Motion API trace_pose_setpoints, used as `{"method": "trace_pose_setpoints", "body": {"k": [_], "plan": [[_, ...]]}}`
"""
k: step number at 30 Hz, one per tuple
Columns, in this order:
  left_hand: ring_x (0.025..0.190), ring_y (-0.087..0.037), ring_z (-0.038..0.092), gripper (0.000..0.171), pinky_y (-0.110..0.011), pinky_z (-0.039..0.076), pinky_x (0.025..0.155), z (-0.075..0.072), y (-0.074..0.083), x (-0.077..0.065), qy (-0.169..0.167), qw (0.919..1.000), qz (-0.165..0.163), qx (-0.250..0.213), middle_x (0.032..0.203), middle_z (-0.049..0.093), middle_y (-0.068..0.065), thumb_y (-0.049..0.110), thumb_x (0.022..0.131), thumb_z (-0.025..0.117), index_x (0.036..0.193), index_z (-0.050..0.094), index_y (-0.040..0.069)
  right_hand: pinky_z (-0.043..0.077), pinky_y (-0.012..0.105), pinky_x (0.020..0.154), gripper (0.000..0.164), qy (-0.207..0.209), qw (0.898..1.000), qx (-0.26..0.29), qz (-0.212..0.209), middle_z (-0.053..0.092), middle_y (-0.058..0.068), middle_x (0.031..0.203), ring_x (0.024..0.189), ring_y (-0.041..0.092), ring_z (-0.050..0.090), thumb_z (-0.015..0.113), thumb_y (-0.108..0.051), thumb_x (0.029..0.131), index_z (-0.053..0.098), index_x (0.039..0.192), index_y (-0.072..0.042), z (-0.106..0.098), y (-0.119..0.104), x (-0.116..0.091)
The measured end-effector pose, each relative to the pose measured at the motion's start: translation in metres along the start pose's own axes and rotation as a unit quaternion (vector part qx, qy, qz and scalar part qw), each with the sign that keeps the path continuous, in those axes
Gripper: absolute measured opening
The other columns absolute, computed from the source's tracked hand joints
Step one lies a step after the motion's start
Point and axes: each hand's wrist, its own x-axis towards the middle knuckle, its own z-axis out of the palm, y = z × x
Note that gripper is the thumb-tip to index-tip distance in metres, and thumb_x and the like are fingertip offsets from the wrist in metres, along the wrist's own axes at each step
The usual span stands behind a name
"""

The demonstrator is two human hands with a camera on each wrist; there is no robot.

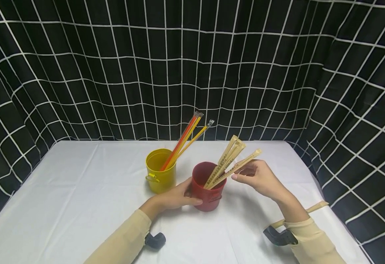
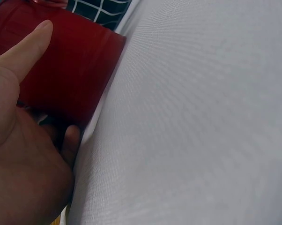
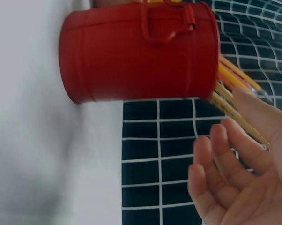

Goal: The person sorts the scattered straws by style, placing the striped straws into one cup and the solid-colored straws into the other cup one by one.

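In the head view my left hand (image 1: 175, 196) grips the side of a small red bucket (image 1: 209, 200) standing on the white table. In the left wrist view its thumb (image 2: 35, 44) lies along the bucket wall, other fingers partly hidden behind. Several slim tan sticks in printed wrappers (image 1: 226, 161) lean out of the bucket toward the right. My right hand (image 1: 258, 178) is just right of the rim, at the lowest tan stick (image 1: 245, 161). In the right wrist view, thumb and loosely bent fingers (image 3: 220, 145) stand apart, with the sticks passing near the thumb.
A yellow bucket (image 1: 160, 183) stands behind my left hand, with orange and yellow sticks (image 1: 182, 141) in clear wrapping leaning right. Another tan wrapped stick (image 1: 318, 206) lies on the table, partly hidden under my right forearm. Black gridded curtain (image 1: 192, 73) surrounds the table (image 1: 80, 176).
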Motion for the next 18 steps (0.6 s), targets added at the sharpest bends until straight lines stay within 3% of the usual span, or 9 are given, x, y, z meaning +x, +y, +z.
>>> {"method": "trace_pose_setpoints", "body": {"k": [10, 18], "plan": [[0.155, -0.016, 0.026, 0.088, -0.046, 0.022, 0.13, 0.001, -0.002, -0.001, 0.0, 1.0, -0.008, 0.0, 0.164, 0.034, 0.009, 0.033, 0.09, 0.074, 0.161, 0.021, 0.033, 0.059, 0.021, 0.079, 0.027, 0.016, 0.999, -0.031, 0.012, 0.075, 0.018, 0.107, 0.092, 0.008, 0.071, 0.074, -0.016, 0.092, 0.07, 0.111, 0.003, -0.014, 0.005, -0.001], [0.155, -0.018, 0.027, 0.088, -0.045, 0.023, 0.129, 0.0, -0.001, 0.001, 0.0, 1.0, 0.001, -0.003, 0.165, 0.033, 0.005, 0.03, 0.091, 0.074, 0.161, 0.021, 0.029, 0.055, 0.017, 0.086, 0.031, 0.024, 0.999, -0.015, 0.021, 0.073, 0.021, 0.113, 0.095, -0.007, 0.067, 0.07, -0.019, 0.095, 0.068, 0.116, 0.004, -0.026, 0.009, -0.002]]}}
